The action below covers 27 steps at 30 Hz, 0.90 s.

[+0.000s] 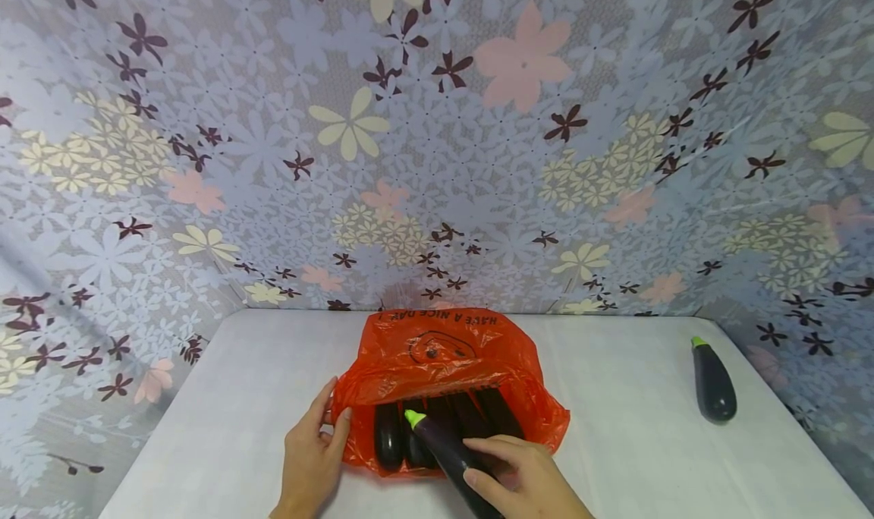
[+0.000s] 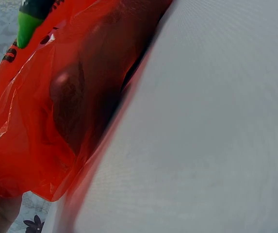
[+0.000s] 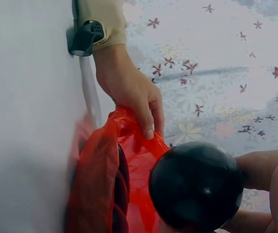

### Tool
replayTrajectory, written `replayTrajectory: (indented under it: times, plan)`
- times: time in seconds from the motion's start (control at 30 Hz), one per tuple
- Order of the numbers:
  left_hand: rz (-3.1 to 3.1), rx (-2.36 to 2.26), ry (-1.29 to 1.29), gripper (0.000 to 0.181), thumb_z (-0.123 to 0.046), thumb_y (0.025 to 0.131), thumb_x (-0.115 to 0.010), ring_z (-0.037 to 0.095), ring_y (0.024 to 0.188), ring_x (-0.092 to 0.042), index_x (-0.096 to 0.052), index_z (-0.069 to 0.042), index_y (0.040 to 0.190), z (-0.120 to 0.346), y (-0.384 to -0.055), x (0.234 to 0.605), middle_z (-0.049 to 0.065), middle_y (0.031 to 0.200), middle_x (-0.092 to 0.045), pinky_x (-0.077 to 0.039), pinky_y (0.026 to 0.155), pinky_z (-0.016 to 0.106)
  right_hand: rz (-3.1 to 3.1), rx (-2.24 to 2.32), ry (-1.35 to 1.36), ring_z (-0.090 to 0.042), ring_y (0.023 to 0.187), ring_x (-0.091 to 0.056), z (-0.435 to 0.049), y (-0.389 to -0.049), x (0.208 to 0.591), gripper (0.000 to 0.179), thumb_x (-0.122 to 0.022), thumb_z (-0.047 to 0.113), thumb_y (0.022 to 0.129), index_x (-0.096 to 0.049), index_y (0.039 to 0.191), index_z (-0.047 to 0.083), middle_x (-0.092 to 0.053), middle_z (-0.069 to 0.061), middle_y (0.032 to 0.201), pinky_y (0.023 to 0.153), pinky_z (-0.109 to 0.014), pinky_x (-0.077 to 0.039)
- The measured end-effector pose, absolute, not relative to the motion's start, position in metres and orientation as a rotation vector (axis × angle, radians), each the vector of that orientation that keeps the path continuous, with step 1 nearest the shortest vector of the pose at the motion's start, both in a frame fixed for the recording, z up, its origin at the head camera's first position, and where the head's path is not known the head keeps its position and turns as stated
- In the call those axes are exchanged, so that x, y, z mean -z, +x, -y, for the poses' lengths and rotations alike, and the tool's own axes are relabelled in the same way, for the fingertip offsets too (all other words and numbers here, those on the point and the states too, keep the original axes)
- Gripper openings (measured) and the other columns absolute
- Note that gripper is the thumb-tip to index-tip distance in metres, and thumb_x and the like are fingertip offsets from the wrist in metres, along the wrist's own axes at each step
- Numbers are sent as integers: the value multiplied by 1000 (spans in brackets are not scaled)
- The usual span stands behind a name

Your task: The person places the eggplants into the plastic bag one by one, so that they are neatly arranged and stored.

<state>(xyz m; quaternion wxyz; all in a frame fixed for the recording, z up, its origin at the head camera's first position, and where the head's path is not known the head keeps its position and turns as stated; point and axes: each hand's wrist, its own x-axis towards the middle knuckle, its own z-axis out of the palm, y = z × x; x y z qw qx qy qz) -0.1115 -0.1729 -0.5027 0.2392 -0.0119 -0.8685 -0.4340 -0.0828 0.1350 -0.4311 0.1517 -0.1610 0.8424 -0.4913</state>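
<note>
An orange-red plastic bag [image 1: 471, 344] lies with its mouth toward me, several dark eggplants [image 1: 389, 437] side by side inside it. My left hand [image 1: 312, 451] pinches the left edge of the bag's mouth, thumb on the near side; the right wrist view shows this grip too. In my right hand [image 1: 529, 477] is another eggplant [image 1: 447, 452], gripped around its body. Its green stem end points into the bag opening, over the eggplants there. The rounded end of this held eggplant [image 3: 197, 187] looms large in the right wrist view.
A single eggplant [image 1: 714, 382] lies at the far right of the white table [image 1: 628, 397], stem pointing away. Flower-patterned cloth [image 1: 437, 162] rises behind the table and along both sides. Printed lettering and a drawn face mark the bag's upper side.
</note>
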Motion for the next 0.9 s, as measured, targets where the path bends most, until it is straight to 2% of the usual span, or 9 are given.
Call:
replayTrajectory:
  times: [0.33,0.6,0.8,0.9]
  plan:
    - [2355,1180,-48,52,-8,94,-71,4,67,-55,-55,-5,143,173,-112,504,-1,83,-66,-51,53,20,-2498,1391,-538,-5,82,-62,-122,-90,435,44,-67,37,96,-69,126,5,-71,-4,109,70,-22,-54]
    - [2357,1178,-34,54,-6,92,-73,4,68,-56,-55,-5,142,172,-113,505,0,85,-67,-52,53,19,-2370,1501,-451,-10,84,-65,-110,-96,438,42,-68,33,96,-69,124,2,-72,-2,105,70,-23,-55]
    - [2345,1162,-49,53,-6,92,-73,4,69,-57,-55,-4,142,172,-113,505,0,84,-67,-51,54,18,-2344,1554,-388,-12,78,-66,-101,-100,440,41,-70,31,95,-70,120,0,-73,-1,95,66,-23,-55]
    - [2347,1162,-44,53,-6,91,-73,4,69,-57,-55,-4,142,173,-113,505,0,85,-67,-52,54,18,-2362,1571,-384,-12,78,-67,-97,-101,442,41,-70,31,95,-70,119,-2,-74,-3,96,66,-24,-56]
